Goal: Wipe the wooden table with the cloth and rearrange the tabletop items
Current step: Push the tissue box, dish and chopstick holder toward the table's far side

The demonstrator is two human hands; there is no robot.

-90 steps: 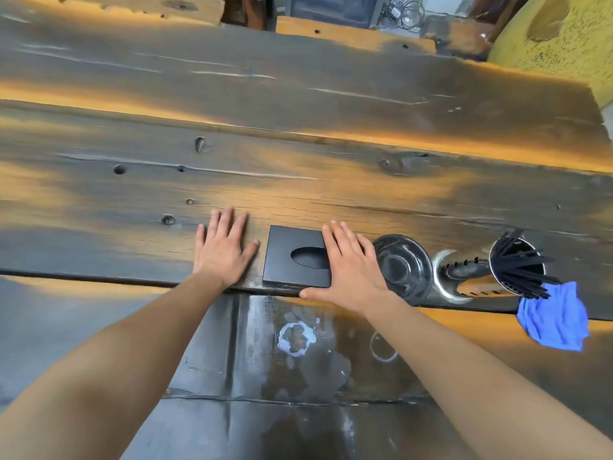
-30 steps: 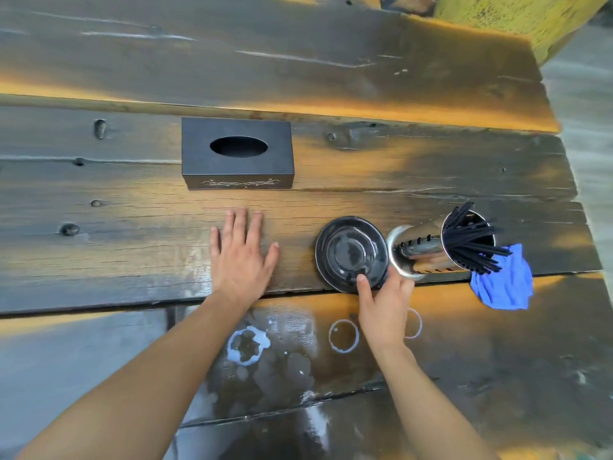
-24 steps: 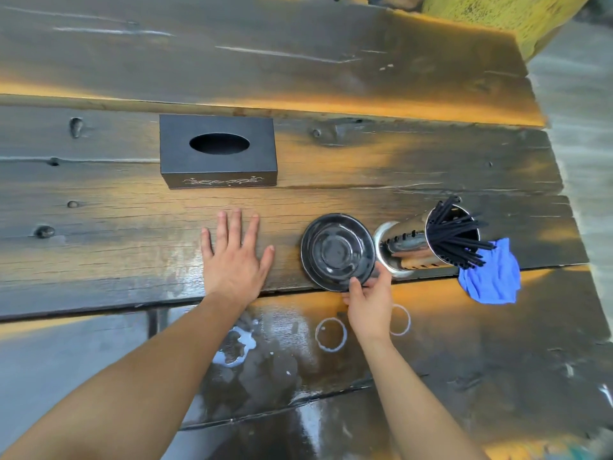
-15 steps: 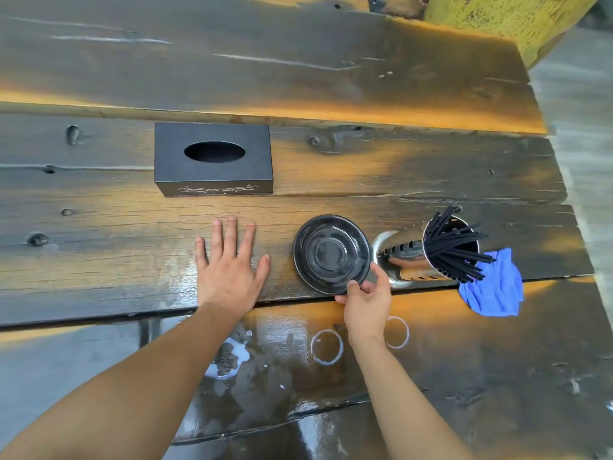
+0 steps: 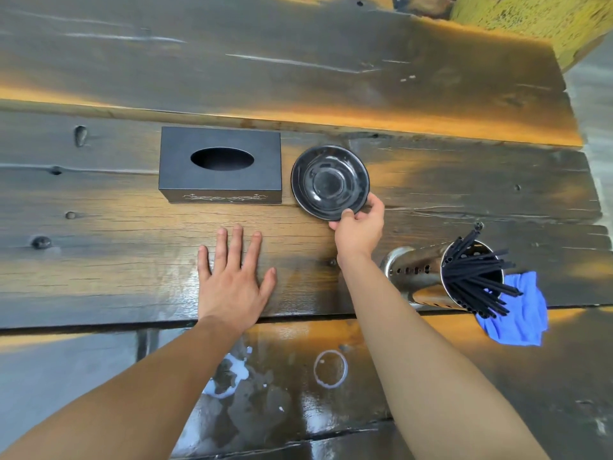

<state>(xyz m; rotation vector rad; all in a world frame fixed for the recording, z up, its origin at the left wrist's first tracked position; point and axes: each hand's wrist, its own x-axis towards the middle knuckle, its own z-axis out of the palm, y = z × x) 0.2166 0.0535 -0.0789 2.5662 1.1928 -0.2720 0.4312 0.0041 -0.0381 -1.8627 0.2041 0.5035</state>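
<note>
A black tissue box (image 5: pixel 220 165) with an oval slot stands on the wooden table (image 5: pixel 447 180). Right beside it lies a black saucer (image 5: pixel 330 181), and my right hand (image 5: pixel 360 227) pinches its near rim with thumb and fingers. My left hand (image 5: pixel 234 277) lies flat on the wood with fingers spread, holding nothing. A perforated steel holder (image 5: pixel 428 273) full of black straws (image 5: pixel 477 277) stands at the right near the plank's edge. The blue cloth (image 5: pixel 520 313) lies crumpled behind the holder, partly hidden by the straws.
White ring marks (image 5: pixel 330 369) and a white smear (image 5: pixel 229 376) sit on the wet dark plank closest to me. The table's right edge drops off past the cloth. A yellow object (image 5: pixel 530 18) stands at the far right corner.
My right hand has carried the saucer away from the straw holder, up and to the far side, next to the tissue box. The left hand has stayed flat on the wood.
</note>
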